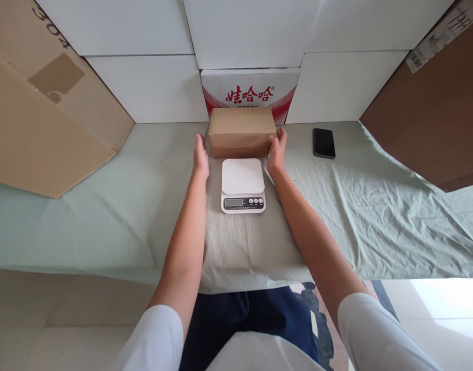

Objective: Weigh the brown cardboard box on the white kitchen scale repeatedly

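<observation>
In the upper middle of the frame the brown carton (242,131) lies on the green cloth (104,216), just behind the white scale (243,184). The left hand (200,157) stands flat and open beside its left end, seemingly not touching yet. The right hand (277,150) presses open against the right end, so both palms face each other for a two-sided grip. A black phone (323,142) lies apart, to the right.

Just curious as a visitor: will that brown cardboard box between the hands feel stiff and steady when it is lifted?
The cardboard box looks sealed and square-edged, so probably stiff. Its wide flat base suggests it won't roll or tip. With the left hand and right hand at its two ends, a two-sided grip seems secure.
</observation>
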`<state>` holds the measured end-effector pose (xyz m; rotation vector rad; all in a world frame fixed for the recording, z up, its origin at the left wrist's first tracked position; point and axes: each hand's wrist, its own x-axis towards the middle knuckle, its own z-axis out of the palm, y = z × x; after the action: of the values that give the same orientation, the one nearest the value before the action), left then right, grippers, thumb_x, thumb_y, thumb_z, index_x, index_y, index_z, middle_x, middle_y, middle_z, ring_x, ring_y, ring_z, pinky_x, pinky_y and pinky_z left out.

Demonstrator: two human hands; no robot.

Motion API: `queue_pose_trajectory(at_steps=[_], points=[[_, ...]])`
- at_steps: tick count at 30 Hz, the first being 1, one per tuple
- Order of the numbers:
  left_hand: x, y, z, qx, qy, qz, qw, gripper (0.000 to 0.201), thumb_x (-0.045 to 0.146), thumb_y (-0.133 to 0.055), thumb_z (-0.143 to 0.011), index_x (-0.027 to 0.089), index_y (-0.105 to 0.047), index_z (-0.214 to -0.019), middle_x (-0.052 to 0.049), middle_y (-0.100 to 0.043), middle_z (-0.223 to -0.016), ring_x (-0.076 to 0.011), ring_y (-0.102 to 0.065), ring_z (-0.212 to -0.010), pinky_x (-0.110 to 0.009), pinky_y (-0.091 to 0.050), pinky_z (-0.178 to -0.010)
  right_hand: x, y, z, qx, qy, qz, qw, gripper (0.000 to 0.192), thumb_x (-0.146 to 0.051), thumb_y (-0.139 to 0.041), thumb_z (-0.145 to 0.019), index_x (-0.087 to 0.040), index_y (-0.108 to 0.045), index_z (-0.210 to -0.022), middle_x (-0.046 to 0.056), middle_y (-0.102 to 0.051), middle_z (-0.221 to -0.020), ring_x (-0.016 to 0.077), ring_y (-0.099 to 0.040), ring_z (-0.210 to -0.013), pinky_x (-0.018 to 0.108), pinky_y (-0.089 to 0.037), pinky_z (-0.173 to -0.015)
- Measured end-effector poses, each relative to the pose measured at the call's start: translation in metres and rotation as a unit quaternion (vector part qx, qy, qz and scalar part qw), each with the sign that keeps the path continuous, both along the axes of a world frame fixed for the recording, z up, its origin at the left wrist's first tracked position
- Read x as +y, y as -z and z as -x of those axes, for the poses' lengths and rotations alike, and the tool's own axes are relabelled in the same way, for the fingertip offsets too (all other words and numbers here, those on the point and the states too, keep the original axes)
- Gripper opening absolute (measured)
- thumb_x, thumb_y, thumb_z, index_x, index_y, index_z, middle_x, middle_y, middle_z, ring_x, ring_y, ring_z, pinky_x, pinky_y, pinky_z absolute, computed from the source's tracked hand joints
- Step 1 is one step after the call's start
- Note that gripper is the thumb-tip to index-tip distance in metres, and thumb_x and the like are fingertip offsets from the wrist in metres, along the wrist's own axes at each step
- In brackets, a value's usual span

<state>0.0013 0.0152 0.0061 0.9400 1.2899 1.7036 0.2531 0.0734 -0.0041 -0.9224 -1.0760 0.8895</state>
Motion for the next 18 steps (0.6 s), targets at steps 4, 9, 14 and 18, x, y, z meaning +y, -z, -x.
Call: queue_pose_trajectory(at_steps=[4, 9, 14, 18], points=[[-0.024, -0.025, 0.05, -0.028, -0.054, 0.027, 0.998, 0.085, 0.072, -0.008, -0.1, 0.024, -0.024, -0.168, -0.005, -0.016, -0.182, -0.0193, -0.01, -0.169, -0.04, -0.011, -0.139, 0.037, -0.003, -0.057, 0.059, 0.079, 0.035, 0.995, 0.07, -0.066, -0.037, -0.089, -0.038, -0.032, -0.153, 0.005, -0.037, -0.167, 0.0269, -0.036, -0.164, 0.064, -0.025, -0.132], [-0.045, -0.035, 0.084, -0.029, -0.088, 0.022, 0.995, 0.087, 0.073, -0.001, -0.098, 0.027, -0.021, -0.169, -0.004, -0.018, -0.182, -0.0209, -0.012, -0.169, -0.042, -0.016, -0.139, 0.044, -0.001, -0.112, 0.099, 0.097, 0.082, 0.987, 0.067, -0.058, -0.031, -0.09, -0.038, -0.034, -0.153, 0.005, -0.038, -0.169, 0.0249, -0.04, -0.162, 0.061, -0.027, -0.132], [-0.041, -0.032, 0.07, -0.02, -0.067, 0.039, 0.997, 0.09, 0.074, -0.005, -0.098, 0.021, -0.015, -0.17, -0.008, -0.015, -0.182, -0.0193, -0.014, -0.169, -0.036, -0.018, -0.138, 0.039, 0.012, -0.104, 0.113, 0.093, 0.13, 0.981, 0.064, -0.054, -0.038, -0.086, -0.034, -0.043, -0.146, 0.006, -0.044, -0.164, 0.0238, -0.045, -0.159, 0.059, -0.027, -0.133], [-0.035, -0.028, 0.063, -0.007, -0.056, 0.048, 0.997, 0.085, 0.073, -0.005, -0.099, 0.028, -0.02, -0.17, -0.004, -0.019, -0.182, -0.0191, -0.015, -0.168, -0.039, -0.019, -0.137, 0.042, 0.024, -0.089, 0.078, 0.072, 0.108, 0.989, 0.064, -0.055, -0.041, -0.084, -0.032, -0.046, -0.143, 0.006, -0.045, -0.16, 0.0236, -0.045, -0.157, 0.058, -0.028, -0.133]])
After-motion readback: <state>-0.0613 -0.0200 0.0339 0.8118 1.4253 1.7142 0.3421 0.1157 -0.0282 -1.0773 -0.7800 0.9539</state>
